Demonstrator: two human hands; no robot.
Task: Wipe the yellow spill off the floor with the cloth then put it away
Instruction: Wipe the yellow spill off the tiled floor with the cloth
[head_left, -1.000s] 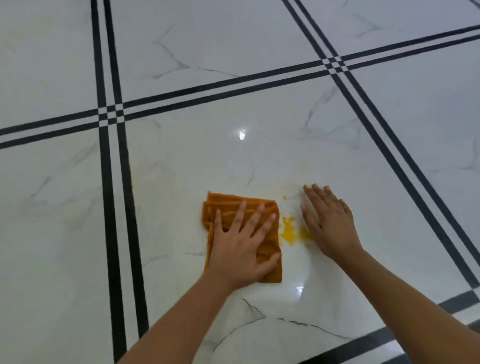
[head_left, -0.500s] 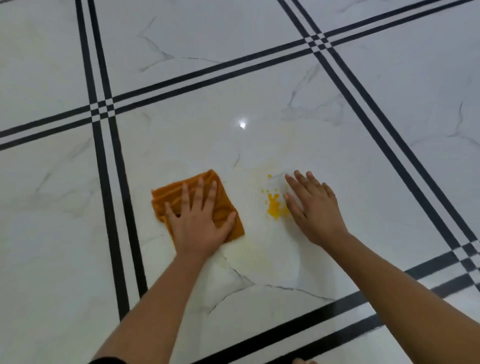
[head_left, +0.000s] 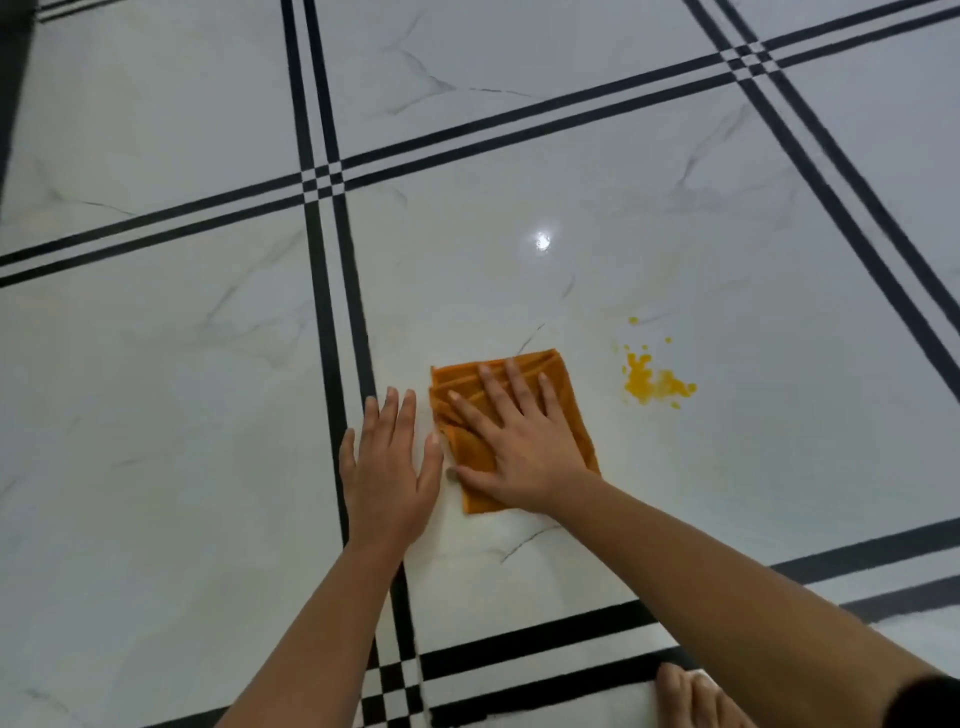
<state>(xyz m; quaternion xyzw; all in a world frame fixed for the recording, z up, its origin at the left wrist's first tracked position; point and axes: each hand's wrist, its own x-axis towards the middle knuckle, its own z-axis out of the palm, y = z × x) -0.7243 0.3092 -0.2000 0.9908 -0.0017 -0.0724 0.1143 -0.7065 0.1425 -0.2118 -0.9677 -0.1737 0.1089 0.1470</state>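
A folded orange cloth (head_left: 452, 379) lies on the white marble floor (head_left: 519, 291). My right hand (head_left: 519, 447) presses flat on top of it, fingers spread, and covers most of it. My left hand (head_left: 389, 467) lies flat on the bare floor just left of the cloth, over a black inlay stripe, holding nothing. The yellow spill (head_left: 654, 387), a small blotch with scattered droplets above it, sits to the right of the cloth, about a hand's width from its edge and untouched by it.
Paired black stripes (head_left: 322, 182) cross the floor in a grid around the tile I work on. A bare foot (head_left: 685, 696) shows at the bottom right. A dark strip (head_left: 10, 78) runs along the top left edge.
The cloth slid left, away from the spill. My left hand came off it onto the floor, and my right hand left the floor beside the spill and now presses on the cloth.
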